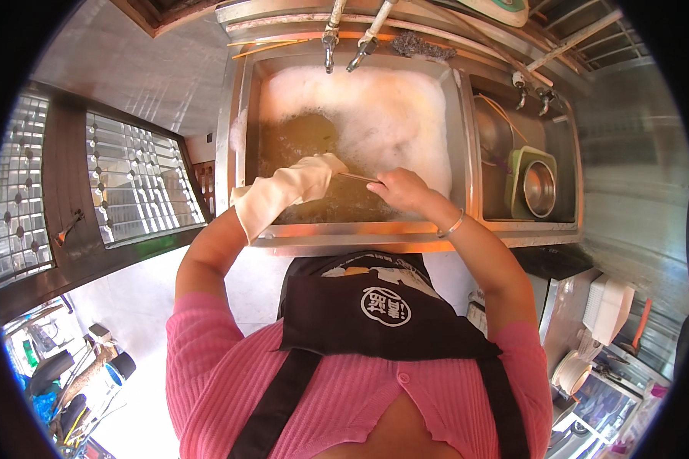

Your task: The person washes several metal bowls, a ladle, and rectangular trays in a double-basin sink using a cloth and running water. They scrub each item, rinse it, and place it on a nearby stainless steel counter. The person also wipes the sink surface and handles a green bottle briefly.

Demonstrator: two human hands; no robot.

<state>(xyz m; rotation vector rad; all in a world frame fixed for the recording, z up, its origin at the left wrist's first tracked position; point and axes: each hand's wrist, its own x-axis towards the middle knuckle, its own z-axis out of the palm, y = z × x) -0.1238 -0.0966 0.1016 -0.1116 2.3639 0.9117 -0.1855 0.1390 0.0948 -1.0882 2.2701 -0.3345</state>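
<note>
A loose cream rubber glove (284, 192) covers my left hand (326, 166), which is closed around one end of a thin stick-like utensil (359, 177). My bare right hand (400, 186) grips the utensil's other end. Its exact kind cannot be made out, since the glove hides the far end. Both hands are above the near half of a large stainless steel sink basin (464, 143). Cloudy brownish water (301, 137) fills it, with thick white foam (373, 97) over the back and right side. Whatever lies under the water is hidden.
Two taps (329, 51) overhang the back rim, near a dark scouring pad (423, 46) and chopsticks (267, 47). In the right-hand basin (542, 129) are a green plastic tub (518, 189), a metal bowl (539, 189) and another metal vessel (493, 129). A grated window (144, 178) is at left.
</note>
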